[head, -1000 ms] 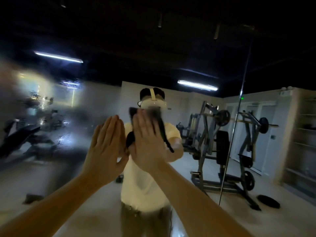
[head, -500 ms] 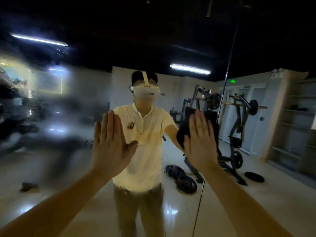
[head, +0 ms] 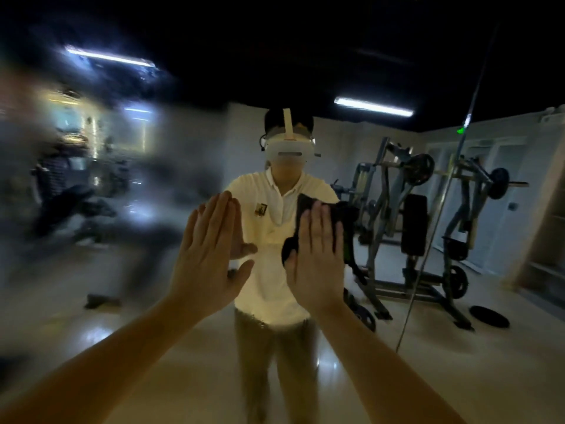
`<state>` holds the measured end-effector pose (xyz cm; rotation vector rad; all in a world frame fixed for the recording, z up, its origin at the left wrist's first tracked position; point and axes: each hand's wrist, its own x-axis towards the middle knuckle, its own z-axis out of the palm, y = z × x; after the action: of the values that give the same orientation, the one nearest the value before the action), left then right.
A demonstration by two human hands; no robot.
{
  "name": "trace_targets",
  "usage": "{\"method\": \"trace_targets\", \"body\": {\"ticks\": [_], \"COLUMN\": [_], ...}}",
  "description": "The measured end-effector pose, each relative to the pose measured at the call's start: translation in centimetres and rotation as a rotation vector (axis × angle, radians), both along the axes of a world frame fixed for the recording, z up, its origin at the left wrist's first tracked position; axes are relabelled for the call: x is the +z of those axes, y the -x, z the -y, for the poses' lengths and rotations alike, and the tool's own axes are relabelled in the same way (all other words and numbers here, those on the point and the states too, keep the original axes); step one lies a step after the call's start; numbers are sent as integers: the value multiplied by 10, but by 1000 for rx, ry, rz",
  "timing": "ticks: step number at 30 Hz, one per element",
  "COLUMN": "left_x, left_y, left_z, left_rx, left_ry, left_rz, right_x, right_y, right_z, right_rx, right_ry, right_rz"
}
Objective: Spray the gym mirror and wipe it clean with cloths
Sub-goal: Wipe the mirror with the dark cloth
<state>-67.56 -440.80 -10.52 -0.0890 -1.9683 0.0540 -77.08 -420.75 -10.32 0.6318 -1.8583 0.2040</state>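
Arms come up from the lower edge, my left arm [head: 91,371] and my right arm [head: 382,371], both bare. My left hand [head: 211,258] lies flat on the mirror [head: 504,377], fingers straight and together, thumb out to the side, holding nothing; its mirrored palm meets it at the glass. Just beside it, not touching, my right hand [head: 318,261] is spread the same way, fingers straight and not curled, its palm pressing a dark cloth [head: 344,218] against the glass. That cloth pokes out above my fingertips and to their right, with a small lobe by my thumb — it sits at chest height on my reflection [head: 269,289]. Left of my hands the mirror carries a streaky grey haze [head: 107,215], and what lies behind it I cannot make out. Right of them the glass reads sharp, crossed on a slant by a thin seam [head: 440,209]. Deeper in, I stand in a pale shirt and tan trousers with a white headset [head: 289,148] over my eyes. Behind me on the right stands a grey machine [head: 412,228] loaded with dark discs, and one plate [head: 489,316] lies flat on the floor near its foot. Farthest off, a light [head: 373,107] glows on the black ceiling, a second one shows above the haze at upper left, and a small green sign [head: 460,130] shines beside the seam.
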Motion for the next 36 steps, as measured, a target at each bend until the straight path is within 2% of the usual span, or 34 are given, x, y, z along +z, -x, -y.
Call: {"method": "trace_targets", "body": {"ticks": [4, 7, 11, 15, 25, 29, 32, 36], "left_x": [-22, -38, -58, -68, -77, -78, -75, -80], "left_y": [-14, -18, -17, -2, 27, 25, 16, -3], "left_z": [14, 15, 1, -27, -47, -45, -37, -22], "left_rx": [41, 37, 16, -9, 97, 90, 57, 21], "left_ry": [-66, -84, -94, -116, -225, -205, -165, -150], "left_rz": [74, 100, 96, 100, 62, 74, 96, 123], "right_x": [-2, -14, -29, -40, -83, -104, -113, -110], "right_y": [-22, -33, -24, -9, 14, 10, 2, -14], "right_z": [48, 64, 34, -35, -181, -151, -101, -34], "right_rx": [100, 194, 132, 42, -182, -164, -81, 10], "right_ry": [-153, -365, -548, -456, -92, 23, -95, -122], "right_rz": [-12, 38, 4, 6, 151, 191, 155, 143]}}
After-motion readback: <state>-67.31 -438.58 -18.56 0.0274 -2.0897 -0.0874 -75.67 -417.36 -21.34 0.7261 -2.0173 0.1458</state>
